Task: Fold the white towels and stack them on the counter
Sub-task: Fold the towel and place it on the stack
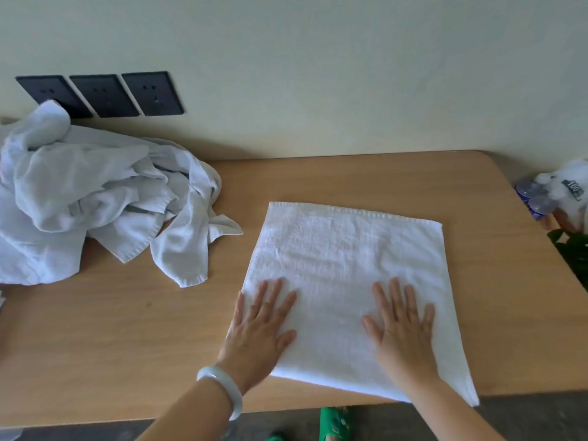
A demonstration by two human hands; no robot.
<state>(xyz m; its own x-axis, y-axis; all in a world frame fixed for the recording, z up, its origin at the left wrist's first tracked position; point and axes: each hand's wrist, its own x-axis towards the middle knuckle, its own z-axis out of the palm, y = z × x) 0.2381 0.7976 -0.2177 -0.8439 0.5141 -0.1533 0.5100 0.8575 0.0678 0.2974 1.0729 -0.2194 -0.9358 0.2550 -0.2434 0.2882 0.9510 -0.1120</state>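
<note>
We note a light wooden counter [318,179], its far right corner rounded. Directly on it:
- one folded white towel [343,249], flat, right of centre, its near right corner just past the front edge
- a rumpled heap of white towels [79,198] at the far left, apart from the folded one

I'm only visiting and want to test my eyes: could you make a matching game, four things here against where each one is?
Things:
1. flat white terry towel
2. crumpled heap of white towels
3. pale round bangle
4. row of three black wall sockets

Places:
a. round the left wrist
b. under the left hand and right hand
c. on the wall
d. left end of the wooden counter

Pairs: 1-b, 2-d, 3-a, 4-c
</note>
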